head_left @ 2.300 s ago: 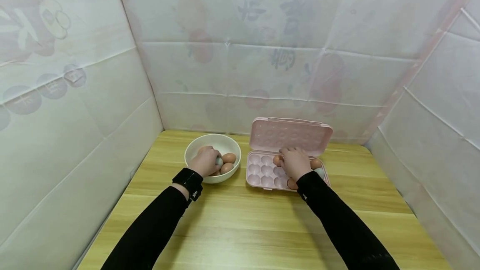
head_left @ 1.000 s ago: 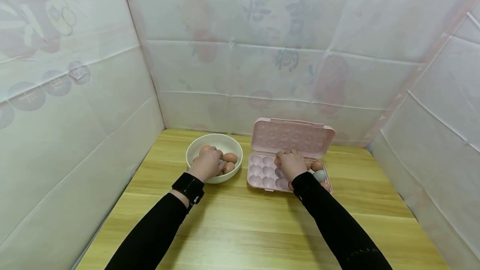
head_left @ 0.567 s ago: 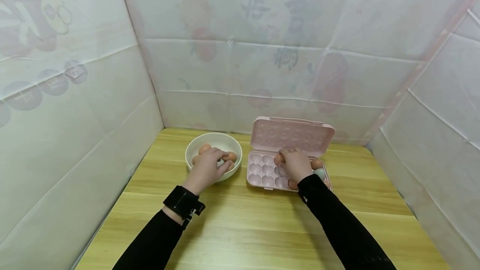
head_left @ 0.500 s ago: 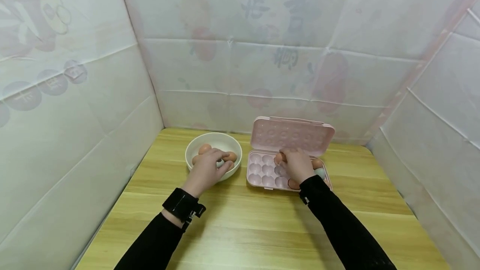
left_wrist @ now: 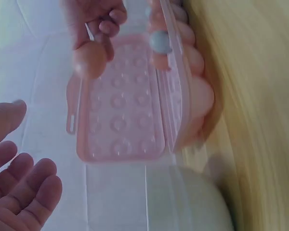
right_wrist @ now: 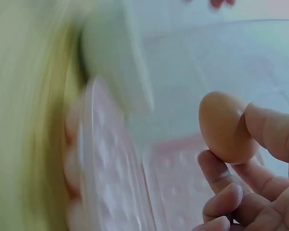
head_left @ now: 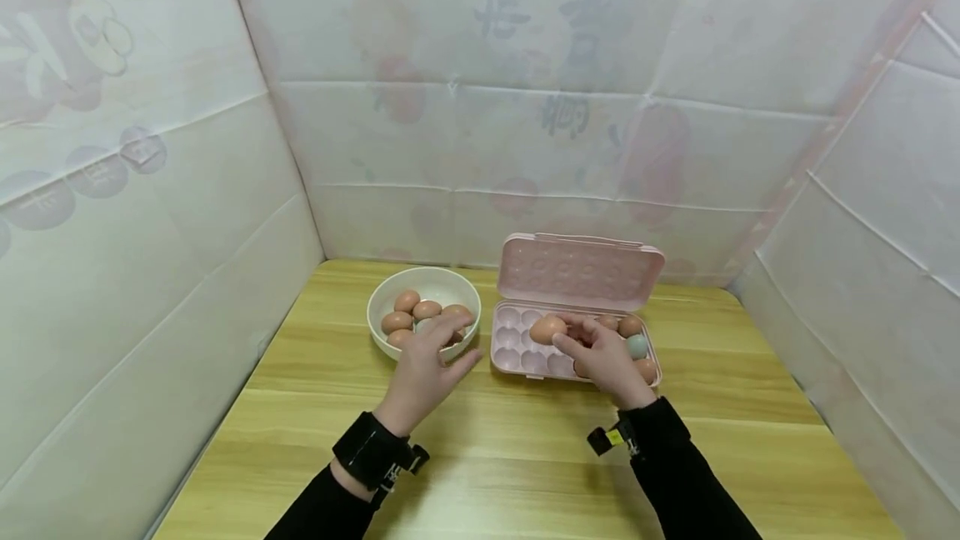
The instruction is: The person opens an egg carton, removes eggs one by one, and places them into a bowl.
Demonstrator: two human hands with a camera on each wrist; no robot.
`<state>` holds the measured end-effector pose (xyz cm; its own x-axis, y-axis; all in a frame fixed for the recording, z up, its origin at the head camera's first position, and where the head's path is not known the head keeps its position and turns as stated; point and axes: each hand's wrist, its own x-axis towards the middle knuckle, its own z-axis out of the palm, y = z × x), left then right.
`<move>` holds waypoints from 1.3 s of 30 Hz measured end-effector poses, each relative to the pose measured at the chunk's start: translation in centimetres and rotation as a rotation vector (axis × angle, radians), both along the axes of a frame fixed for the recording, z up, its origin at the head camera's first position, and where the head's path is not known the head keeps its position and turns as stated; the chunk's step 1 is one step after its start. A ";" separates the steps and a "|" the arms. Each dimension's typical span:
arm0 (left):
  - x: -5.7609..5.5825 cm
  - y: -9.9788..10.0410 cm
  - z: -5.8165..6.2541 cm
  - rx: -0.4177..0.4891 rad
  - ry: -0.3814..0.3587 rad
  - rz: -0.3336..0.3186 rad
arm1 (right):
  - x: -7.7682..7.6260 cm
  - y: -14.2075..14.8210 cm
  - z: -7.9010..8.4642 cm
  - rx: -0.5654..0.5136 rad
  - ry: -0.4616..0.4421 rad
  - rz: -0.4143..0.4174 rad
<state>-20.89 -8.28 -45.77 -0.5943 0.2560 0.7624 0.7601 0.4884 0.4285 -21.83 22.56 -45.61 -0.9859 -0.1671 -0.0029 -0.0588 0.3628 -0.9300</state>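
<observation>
A brown egg [head_left: 547, 329] is pinched between the thumb and fingertips of my right hand [head_left: 606, 358], raised over the pink egg carton [head_left: 517, 338]. The right wrist view shows this egg [right_wrist: 225, 127] held clear of the carton, near its long middle. My left hand [head_left: 420, 377] hovers over the front right of the cream bowl [head_left: 442, 282], fingers spread. Nothing lies between its fingers in the left wrist view. In the bowl are several brown eggs [head_left: 396, 322] and a pale egg partly hidden by that hand. Several eggs, including a pale blue one [head_left: 637, 347], fill cups at the carton's right.
The carton's lid [head_left: 577, 273] stands raised at the back, close to the cloth wall [head_left: 480, 148]. Both containers stand on a wooden table [head_left: 480, 473], side by side with a narrow gap. Cloth walls also rise at left and right.
My left hand has drawn back from the eggs in the bowl toward the front right, its fingers spreading. The right hand has turned and lifted the brown egg from the carton's back row.
</observation>
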 end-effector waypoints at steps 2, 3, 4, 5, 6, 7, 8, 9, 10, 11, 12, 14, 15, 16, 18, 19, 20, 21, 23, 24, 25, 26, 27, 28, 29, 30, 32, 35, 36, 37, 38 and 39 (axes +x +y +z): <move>0.4 0.4 0.0 0.008 -0.005 -0.034 | 0.9 -0.5 -0.1 -0.107 -0.075 0.020; 0.6 0.6 0.0 0.007 -0.005 -0.051 | 1.3 -0.7 -0.2 -0.159 -0.103 0.033; 0.8 0.8 0.0 0.004 -0.008 -0.070 | 1.7 -1.0 -0.3 -0.208 -0.126 0.047; 1.0 1.0 0.0 0.000 -0.015 -0.092 | 2.0 -1.3 -0.4 -0.250 -0.144 0.062; 1.1 1.1 0.0 -0.008 -0.018 -0.109 | 2.3 -1.6 -0.6 -0.294 -0.153 0.090; 1.3 1.3 0.0 -0.017 -0.023 -0.127 | 2.6 -1.8 -0.7 -0.331 -0.158 0.123; 1.5 1.5 0.1 -0.030 -0.026 -0.139 | 2.8 -2.0 -0.9 -0.368 -0.160 0.159; 1.7 1.7 0.1 -0.042 -0.027 -0.150 | 3.1 -2.3 -1.0 -0.404 -0.159 0.189; 1.8 1.9 0.1 -0.056 -0.028 -0.157 | 3.3 -2.5 -1.2 -0.431 -0.156 0.221; 2.0 2.0 0.2 -0.068 -0.030 -0.163 | 3.5 -2.7 -1.4 -0.462 -0.156 0.254; 2.1 2.2 0.2 -0.076 -0.033 -0.173 | 3.6 -2.9 -1.5 -0.482 -0.157 0.284; 2.3 2.4 0.2 -0.086 -0.045 -0.189 | 3.9 -3.1 -1.8 -0.517 -0.168 0.326; 2.4 2.5 0.3 -0.092 -0.049 -0.193 | 4.0 -3.3 -2.0 -0.526 -0.173 0.339; 2.4 2.6 0.3 -0.097 -0.054 -0.199 | 4.1 -3.3 -2.1 -0.532 -0.177 0.358; 2.5 2.7 0.2 -0.109 -0.056 -0.208 | 4.3 -3.4 -2.4 -0.548 -0.192 0.392; 2.6 2.8 0.1 -0.117 -0.049 -0.207 | 4.4 -3.5 -2.5 -0.555 -0.197 0.405; 2.7 2.9 0.1 -0.124 -0.041 -0.207 | 4.5 -3.5 -2.6 -0.560 -0.200 0.414; 2.8 2.9 0.0 -0.130 -0.038 -0.208 | 4.6 -3.5 -2.7 -0.568 -0.203 0.422; 2.9 3.1 -0.1 -0.138 -0.017 -0.208 | 4.7 -3.5 -2.9 -0.581 -0.216 0.429; 2.9 3.2 -0.1 -0.140 -0.011 -0.208 | 4.8 -3.6 -2.9 -0.584 -0.218 0.431; 3.0 3.3 -0.2 -0.141 -0.007 -0.207 | 4.8 -3.6 -3.0 -0.582 -0.220 0.428; 3.0 3.3 -0.2 -0.141 -0.005 -0.206 | 4.8 -3.6 -3.0 -0.582 -0.221 0.425; 3.0 3.4 -0.2 -0.142 -0.003 -0.206 | 4.8 -3.6 -3.1 -0.579 -0.220 0.426; 3.0 3.5 -0.3 -0.142 0.000 -0.205 | 4.8 -3.6 -3.1 -0.573 -0.220 0.424; 3.0 3.5 -0.4 -0.142 0.001 -0.204 | 4.8 -3.5 -3.1 -0.568 -0.218 0.425; 2.9 3.5 -0.4 -0.142 0.001 -0.204 | 4.7 -3.5 -3.2 -0.564 -0.215 0.425; 2.9 3.6 -0.5 -0.143 0.007 -0.203 | 4.8 -3.5 -3.2 -0.559 -0.215 0.424; 2.9 3.6 -0.5 -0.149 0.023 -0.200 | 4.8 -3.5 -3.2 -0.567 -0.215 0.424; 2.9 3.6 -0.5 -0.152 0.028 -0.199 | 4.7 -3.5 -3.2 -0.570 -0.217 0.424; 2.8 3.6 -0.4 -0.155 0.034 -0.197 | 4.7 -3.5 -3.2 -0.575 -0.218 0.426; 2.8 3.5 -0.4 -0.157 0.035 -0.196 | 4.7 -3.5 -3.1 -0.581 -0.217 0.427; 2.8 3.5 -0.3 -0.157 0.032 -0.196 | 4.7 -3.5 -3.1 -0.580 -0.215 0.428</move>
<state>-18.09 -4.79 -46.07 -0.4975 0.4807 0.7221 0.8591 0.3885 0.3333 -17.14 19.04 -48.76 -0.8223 -0.5687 0.0172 0.1196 -0.2022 -0.9720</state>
